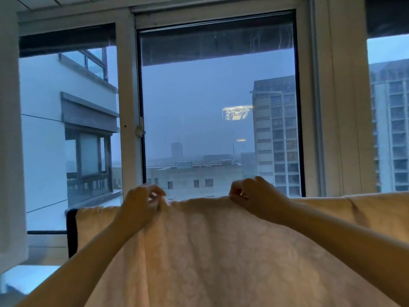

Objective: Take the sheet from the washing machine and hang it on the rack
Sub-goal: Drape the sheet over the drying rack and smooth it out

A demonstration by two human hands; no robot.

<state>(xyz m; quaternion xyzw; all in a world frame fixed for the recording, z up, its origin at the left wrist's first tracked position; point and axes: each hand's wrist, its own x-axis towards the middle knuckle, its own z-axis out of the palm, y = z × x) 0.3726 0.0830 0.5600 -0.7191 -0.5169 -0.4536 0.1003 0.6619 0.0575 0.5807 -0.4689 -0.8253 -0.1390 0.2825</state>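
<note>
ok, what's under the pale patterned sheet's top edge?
A dark vertical strip shows at the pale patterned sheet's left end; any rack bar is covered. Left hand and right hand pinch its top.

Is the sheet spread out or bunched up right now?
Spread out. The sheet drapes wide across the view, left hand and right hand pinching its top edge. The rack beneath is hidden.

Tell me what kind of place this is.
Probably an enclosed balcony high in an apartment block: a tall window, a tower block outside, and a pale sheet pinched by the left hand and right hand.
</note>
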